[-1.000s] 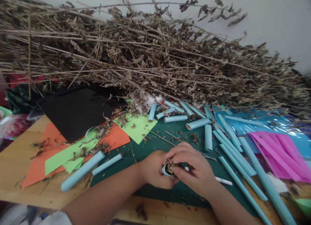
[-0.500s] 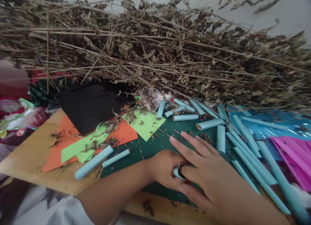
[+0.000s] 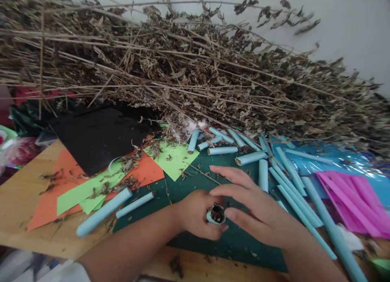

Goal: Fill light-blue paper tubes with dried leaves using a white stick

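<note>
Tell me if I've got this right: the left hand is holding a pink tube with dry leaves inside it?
Not quite: the tube is light blue, not pink. The head view shows it in the left hand, with dry leaves inside.

At lower centre, the left hand (image 3: pixel 198 215) hid most of the tube (image 3: pixel 211 218). The upper left edge cropped the dried stalks (image 3: pixel 183 70).

We hold pale blue paper tube (image 3: pixel 209 218) at near middle of scene, slightly right; open mouth faces up toward us, rim roundish, lower length hidden from view. Dark brown crumbled dried leaves (image 3: pixel 217 214) sit inside mouth, few bits showing at rim's far edge.
</note>
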Demonstrator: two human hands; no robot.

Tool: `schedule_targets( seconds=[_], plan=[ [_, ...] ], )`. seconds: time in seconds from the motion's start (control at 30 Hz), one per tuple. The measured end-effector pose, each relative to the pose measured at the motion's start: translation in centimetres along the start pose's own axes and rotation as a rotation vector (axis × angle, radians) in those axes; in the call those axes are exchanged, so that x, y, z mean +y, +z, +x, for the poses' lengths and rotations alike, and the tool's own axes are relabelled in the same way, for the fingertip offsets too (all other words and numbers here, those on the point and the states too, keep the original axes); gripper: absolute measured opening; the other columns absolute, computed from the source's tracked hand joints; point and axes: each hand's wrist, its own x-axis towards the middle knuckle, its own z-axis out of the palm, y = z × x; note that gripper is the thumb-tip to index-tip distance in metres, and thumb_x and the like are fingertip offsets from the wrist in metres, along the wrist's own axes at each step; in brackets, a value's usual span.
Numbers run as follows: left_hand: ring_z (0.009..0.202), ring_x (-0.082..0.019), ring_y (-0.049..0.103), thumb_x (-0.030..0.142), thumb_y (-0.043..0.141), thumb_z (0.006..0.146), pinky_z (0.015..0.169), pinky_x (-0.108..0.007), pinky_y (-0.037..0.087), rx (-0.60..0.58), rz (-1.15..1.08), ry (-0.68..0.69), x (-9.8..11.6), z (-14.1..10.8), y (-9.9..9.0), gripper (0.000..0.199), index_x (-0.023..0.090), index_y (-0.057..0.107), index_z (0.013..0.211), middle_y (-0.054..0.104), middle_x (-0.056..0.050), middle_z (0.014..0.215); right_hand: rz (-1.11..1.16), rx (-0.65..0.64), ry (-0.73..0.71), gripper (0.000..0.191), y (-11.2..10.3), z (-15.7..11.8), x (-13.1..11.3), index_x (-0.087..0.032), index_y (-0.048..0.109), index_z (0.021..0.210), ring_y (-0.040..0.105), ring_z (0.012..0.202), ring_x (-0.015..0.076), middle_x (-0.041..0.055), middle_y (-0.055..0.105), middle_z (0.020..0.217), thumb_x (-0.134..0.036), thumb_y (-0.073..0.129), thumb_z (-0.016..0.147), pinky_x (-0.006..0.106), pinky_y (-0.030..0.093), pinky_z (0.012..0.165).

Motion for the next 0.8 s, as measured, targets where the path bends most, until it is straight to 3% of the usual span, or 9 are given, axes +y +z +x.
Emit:
schedule_targets(
  seconds=[0.07,0.17,0.37,0.53,0.8],
  plan=[
    [0.063,-0.014,0.058,0.024,0.052,0.057,0.059,-0.022,0.047,-0.003,-0.040,0.045,0.0,0.0,-0.1,0.021,0.013,0.054,0.075,0.062,-0.004,0.070,0.032,-0.071,-0.006,0.034,0.5,0.3,0.2,-0.024,0.047,0.110,0.023,0.121,0.0242,0.0071,0.028,0.132,-0.039,0.045,0.079,0.046,0.024,0.097],
    [0.080,-0.017,0.059,0.025,0.052,0.057,0.073,-0.026,0.047,-0.037,-0.110,0.099,-0.2,0.0,-0.1,0.036,0.012,0.055,0.091,0.064,-0.007,0.087,0.100,-0.078,-0.013,0.039,1.3,0.3,0.3,-0.025,0.048,0.109,0.024,0.120,0.0234,0.0062,0.030,0.131,-0.044,0.049,0.076,0.045,0.023,0.097],
    [0.087,-0.020,0.057,0.031,0.047,0.061,0.078,-0.028,0.045,0.000,-0.131,0.178,-0.4,0.3,0.1,0.036,0.010,0.057,0.088,0.062,-0.010,0.090,0.195,0.006,-0.082,0.023,2.1,0.2,0.6,-0.025,0.053,0.096,0.031,0.116,0.0198,0.0036,0.037,0.124,-0.034,0.054,0.075,0.039,0.023,0.098],
    [0.081,-0.018,0.057,0.031,0.046,0.061,0.072,-0.026,0.046,0.019,-0.147,0.229,-0.2,0.7,0.0,0.028,0.012,0.055,0.079,0.060,-0.008,0.081,0.278,0.082,-0.115,0.018,2.5,0.2,0.7,-0.023,0.052,0.092,0.037,0.110,0.0193,0.0052,0.043,0.117,-0.031,0.053,0.076,0.038,0.029,0.093],
    [0.063,-0.014,0.054,0.024,0.053,0.055,0.060,-0.023,0.045,-0.010,-0.035,0.117,-0.5,0.2,0.2,0.012,0.014,0.049,0.061,0.054,-0.001,0.061,0.293,0.161,-0.212,0.015,2.5,-0.1,1.0,-0.021,0.055,0.087,0.042,0.104,0.0203,0.0054,0.050,0.109,-0.031,0.050,0.078,0.039,0.033,0.088]
  ],
)
